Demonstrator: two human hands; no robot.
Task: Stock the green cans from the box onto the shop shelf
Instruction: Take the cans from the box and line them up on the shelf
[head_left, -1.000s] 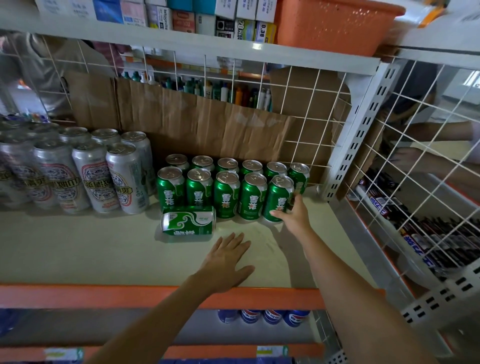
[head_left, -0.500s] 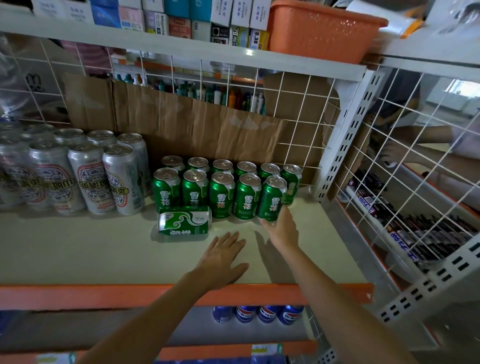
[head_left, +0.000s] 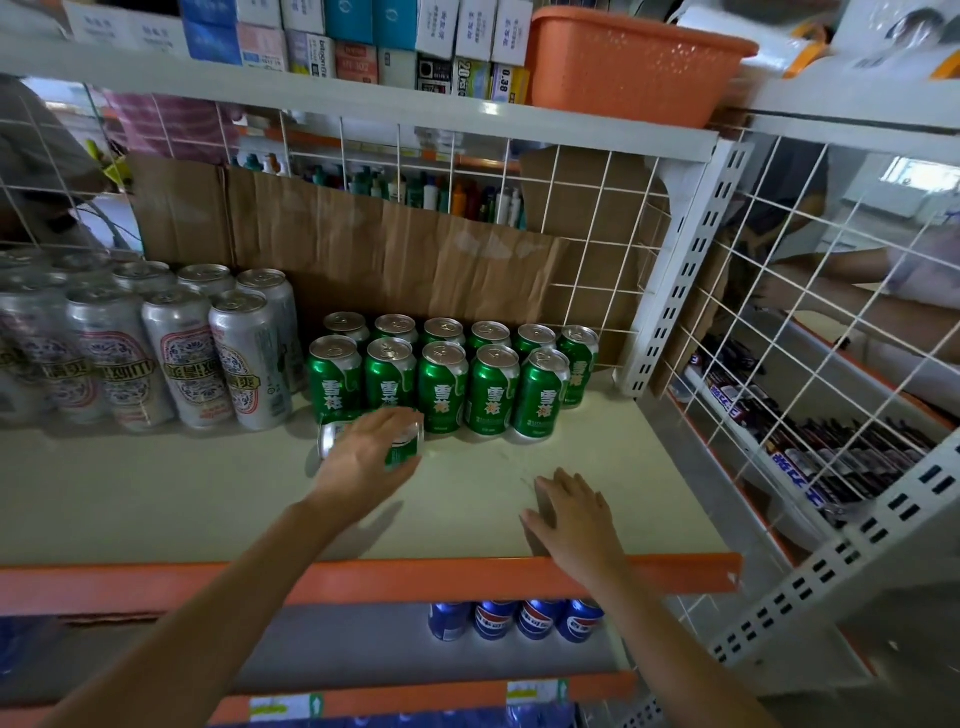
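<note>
Quick change versus a second ago: left hand (head_left: 363, 460) off the bare shelf board (head_left: 156, 499) and now draped over the tipped green can (head_left: 402, 451), fingers curled across its side, thumb on the near side, so gripping it. Can itself in the same spot, lying on its side right in front of the standing green cans (head_left: 447, 387). Touching the front row or just shy of it, hard to call. Right hand (head_left: 576, 519) pulled back from the rightmost front can of that block. Now well in front of the block by the orange lip (head_left: 156, 584), fingers loose and a bit spread, holding nothing.

Block itself: two rows of short glossy green cylinders, silver tops with pull tabs, white lettering. Just left of the block: taller silver cans (head_left: 182, 358) with round red-and-black labels. Behind the block: crinkly brown cardboard (head_left: 389, 260) against a white wire grid (head_left: 597, 218).

Board smooth, pale and matte, faintly scuffed in front of the block. One level below the block: blue cans (head_left: 514, 618). Above the block: small boxes (head_left: 363, 47) and an orange plastic basket (head_left: 623, 57) with pinhole sides. Right of the block: white slotted metal upright (head_left: 685, 270), more mesh, dark wrapped bars (head_left: 831, 447) beyond.
</note>
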